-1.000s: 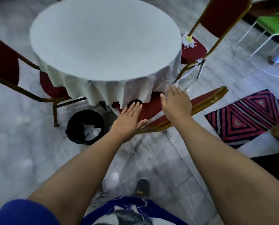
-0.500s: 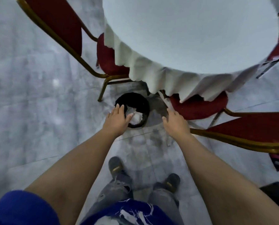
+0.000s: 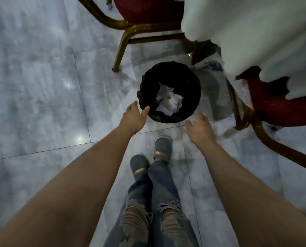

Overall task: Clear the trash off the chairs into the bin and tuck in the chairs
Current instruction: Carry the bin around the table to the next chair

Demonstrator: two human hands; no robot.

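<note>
A round black bin (image 3: 193,82) stands on the floor below me, with crumpled white paper trash (image 3: 168,99) inside. My left hand (image 3: 135,116) reaches to the bin's near left rim, fingers spread and fingertips at the liner edge. My right hand (image 3: 200,126) hovers open just short of the bin's near right side, holding nothing. A red chair with a gold frame (image 3: 148,13) sits beyond the bin, its seat partly under the white tablecloth (image 3: 255,29). A second red chair (image 3: 273,107) is at the right, its seat under the cloth.
Grey marble floor tiles (image 3: 41,86) stretch wide to the left. My feet in grey shoes (image 3: 162,150) stand just behind the bin. The right chair's gold legs (image 3: 241,111) slant close to my right hand.
My view has dropped from the table to the bin. Both hands have left the right chair's back and moved down to either side of the bin's near rim.
</note>
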